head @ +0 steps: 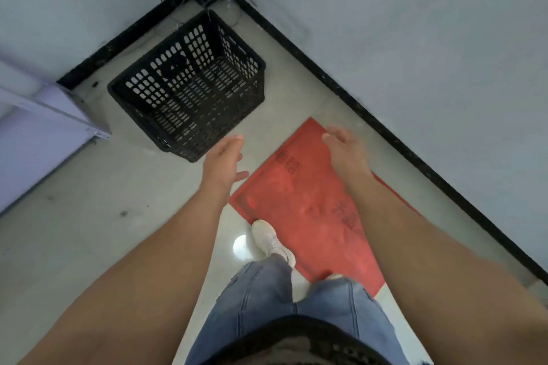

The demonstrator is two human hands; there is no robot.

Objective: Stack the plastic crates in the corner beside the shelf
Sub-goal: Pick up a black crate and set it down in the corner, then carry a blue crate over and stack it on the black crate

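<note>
Now one black crate (189, 83) in corner; left hand (223, 163), right hand (345, 148) both spread, empty.

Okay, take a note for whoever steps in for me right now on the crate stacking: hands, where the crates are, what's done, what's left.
Left hand: open, empty, held out just short of the black crate.
Right hand: open, empty, above the red floor mat.
The crate sits upright and empty on the floor in the wall corner, next to the shelf. It touches neither hand.
Another dark perforated rim shows at the bottom edge, near the person's waist; too cropped to be sure it is a crate.
Done: one crate is in the corner.
Left: nothing is stacked on it yet.
</note>
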